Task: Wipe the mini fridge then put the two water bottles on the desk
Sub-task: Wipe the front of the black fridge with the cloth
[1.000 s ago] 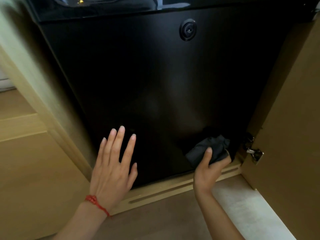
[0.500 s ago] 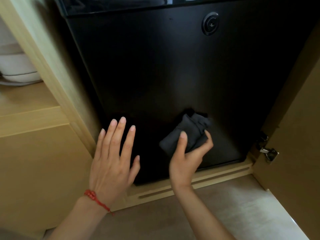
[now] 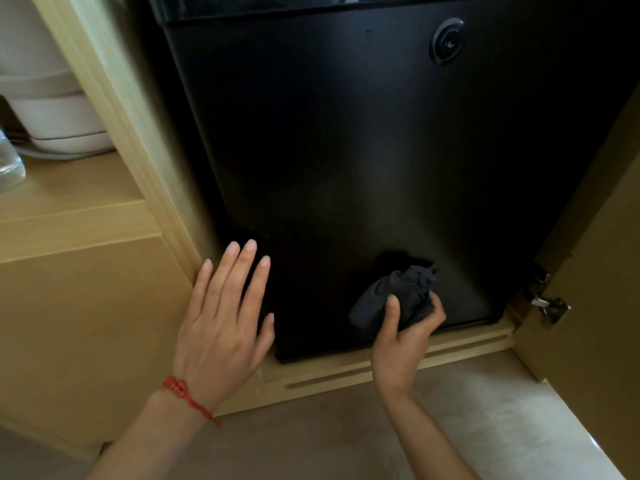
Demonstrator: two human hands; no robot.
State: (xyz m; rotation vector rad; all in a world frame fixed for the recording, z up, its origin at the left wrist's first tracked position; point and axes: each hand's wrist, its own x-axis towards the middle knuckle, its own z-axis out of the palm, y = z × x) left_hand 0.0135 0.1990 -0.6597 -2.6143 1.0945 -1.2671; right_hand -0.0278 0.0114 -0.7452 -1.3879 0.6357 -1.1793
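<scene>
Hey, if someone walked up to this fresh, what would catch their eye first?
Probably the big black mini fridge door filling the wooden cabinet, with a round lock near its top right. Low on it, the right hand presses a bunched dark cloth, while the left hand, red string bracelet at the wrist, lies flat at the lower left.

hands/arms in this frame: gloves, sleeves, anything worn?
Both hands bare, no gloves. No sleeves in view on either forearm. The left hand has a red knotted string bracelet at the wrist, one loose end trailing. The right hand shows no jewellery. Nails short, unpainted.
</scene>
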